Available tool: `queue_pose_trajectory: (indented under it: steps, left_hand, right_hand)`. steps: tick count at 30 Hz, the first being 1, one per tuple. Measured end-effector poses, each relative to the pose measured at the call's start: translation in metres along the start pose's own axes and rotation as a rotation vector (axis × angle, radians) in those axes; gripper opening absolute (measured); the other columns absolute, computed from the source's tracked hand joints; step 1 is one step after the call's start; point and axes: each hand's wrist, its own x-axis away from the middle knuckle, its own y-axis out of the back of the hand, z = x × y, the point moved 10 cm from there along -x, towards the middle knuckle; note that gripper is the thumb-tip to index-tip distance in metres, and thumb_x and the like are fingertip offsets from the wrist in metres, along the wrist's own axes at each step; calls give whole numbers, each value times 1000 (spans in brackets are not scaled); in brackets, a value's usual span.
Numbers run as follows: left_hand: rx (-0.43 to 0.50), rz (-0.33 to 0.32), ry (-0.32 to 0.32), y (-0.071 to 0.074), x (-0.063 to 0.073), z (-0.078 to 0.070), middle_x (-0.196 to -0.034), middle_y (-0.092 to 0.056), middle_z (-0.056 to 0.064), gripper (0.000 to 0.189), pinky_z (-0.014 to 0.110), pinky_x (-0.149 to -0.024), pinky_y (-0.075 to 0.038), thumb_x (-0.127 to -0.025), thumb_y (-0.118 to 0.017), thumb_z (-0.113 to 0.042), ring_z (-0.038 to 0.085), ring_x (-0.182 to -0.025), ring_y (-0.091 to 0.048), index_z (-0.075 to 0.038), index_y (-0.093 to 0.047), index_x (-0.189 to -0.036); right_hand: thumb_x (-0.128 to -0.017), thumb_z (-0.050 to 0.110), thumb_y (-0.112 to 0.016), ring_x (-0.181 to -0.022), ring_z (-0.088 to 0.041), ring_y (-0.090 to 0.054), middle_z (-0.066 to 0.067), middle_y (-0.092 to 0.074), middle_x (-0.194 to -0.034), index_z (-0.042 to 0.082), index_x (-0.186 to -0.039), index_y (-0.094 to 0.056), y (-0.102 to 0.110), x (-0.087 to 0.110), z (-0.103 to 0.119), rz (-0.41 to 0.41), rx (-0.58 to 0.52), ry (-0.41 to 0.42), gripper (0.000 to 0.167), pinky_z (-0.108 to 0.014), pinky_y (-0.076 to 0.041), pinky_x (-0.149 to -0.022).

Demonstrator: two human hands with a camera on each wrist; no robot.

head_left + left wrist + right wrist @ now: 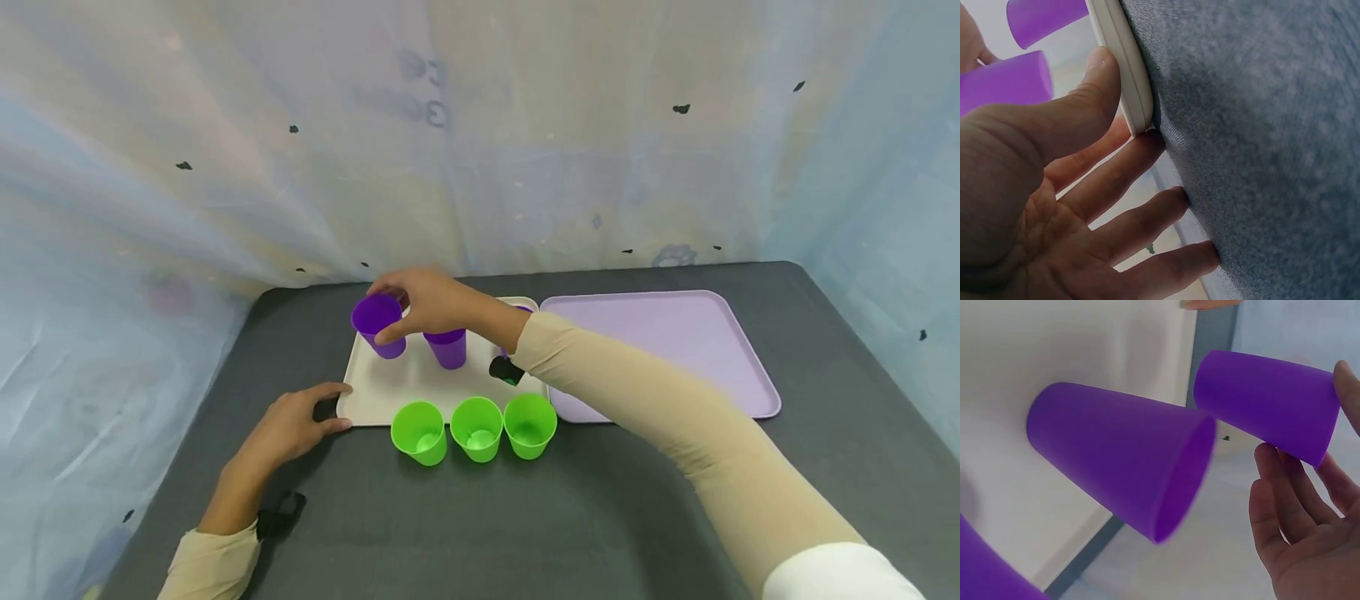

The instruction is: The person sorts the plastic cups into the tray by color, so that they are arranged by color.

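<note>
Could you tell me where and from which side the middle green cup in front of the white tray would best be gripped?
Probably from above, fingers and thumb pinching opposite sides of the rim of the middle green cup. It stands upright, mouth open, with the left green cup and right green cup close beside it, so a side grasp looks cramped; the near and far sides of its wall are freer.

Two trays lie side by side on the table, the left tray bearing cups (one held in the right hand). Three more cups stand in a row before it. The left hand touches its near left corner; the right tray lies beside it.
</note>
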Motion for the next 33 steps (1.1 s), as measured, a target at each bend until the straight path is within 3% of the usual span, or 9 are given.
queue_pose_trajectory:
  steps: [10, 17, 23, 33]
  left_hand:
    - [-20, -7, 11, 0, 3, 8, -134, -62, 24, 53, 66, -96, -46, -88, -76, -32, 49, -121, -58, -12, -62, -134]
    - [-20, -21, -4, 3, 7, 5, -133, -63, 23, 52, 65, -95, -47, -87, -76, -31, 48, -119, -59, -12, -62, -133]
    - [-17, -9, 2, 2, 8, 4, -132, -63, 25, 52, 65, -94, -47, -87, -76, -33, 49, -118, -59, -11, -63, -133]
    - [-21, -17, 4, 2, 8, 3, -132, -63, 23, 51, 65, -95, -47, -88, -76, -33, 48, -118, -59, -12, -63, -133]
  right_hand:
    - [-84, 45, -79, -123, -16, -61, -3, -61, -140, 16, -145, -49, -22, -23, -4, 18, 64, -31, 74, -30, -51, -101]
    - [-84, 48, -77, -128, -16, -58, 0, -59, -142, 22, -146, -49, -36, -32, -14, 55, 153, -94, 72, -33, -48, -106]
    - [-86, 47, -76, -127, -17, -59, -1, -59, -142, 22, -147, -47, -45, -31, -21, 76, 142, -130, 72, -35, -49, -106]
    - [-85, 44, -78, -130, -17, -58, -1, -55, -148, 17, -151, -41, -38, -21, -20, 69, 85, -94, 80, -33, -47, -109]
